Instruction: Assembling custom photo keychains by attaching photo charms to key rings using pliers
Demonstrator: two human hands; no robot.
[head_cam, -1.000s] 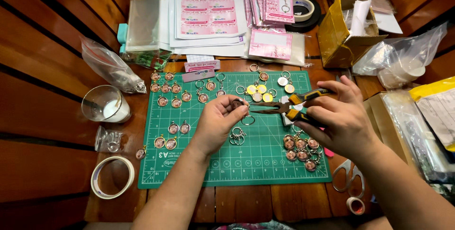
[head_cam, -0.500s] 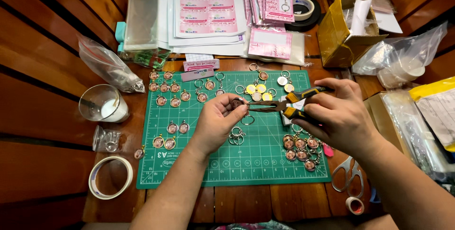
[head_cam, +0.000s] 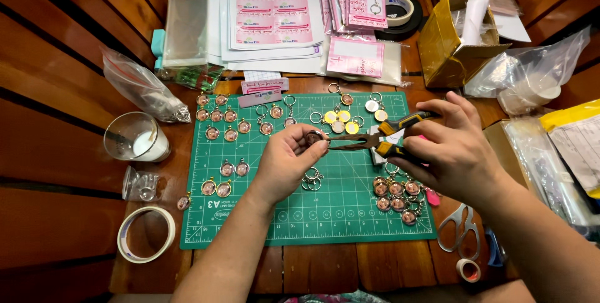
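My left hand (head_cam: 289,160) pinches a small round pendant charm (head_cam: 314,137) over the green cutting mat (head_cam: 350,215). My right hand (head_cam: 449,150) grips yellow-and-black-handled pliers (head_cam: 381,139) whose jaws reach left to the charm. Loose key rings (head_cam: 312,179) lie on the mat just below my left hand. Several finished round charms (head_cam: 395,194) are heaped under my right hand, and more charms (head_cam: 222,125) are spread across the mat's left side. Yellow and silver discs (head_cam: 340,121) sit near the mat's top centre.
A glass cup (head_cam: 134,137), a small jar (head_cam: 141,184) and a tape roll (head_cam: 147,234) stand left of the mat. Pink printed sheets (head_cam: 273,4) and cards (head_cam: 356,56) lie beyond it. A gold box (head_cam: 449,40), plastic bags (head_cam: 531,78) and scissors (head_cam: 459,228) are on the right.
Both hands stay nearly in place over the mat, with small shifts of the pliers and the charm pinched at their jaws.
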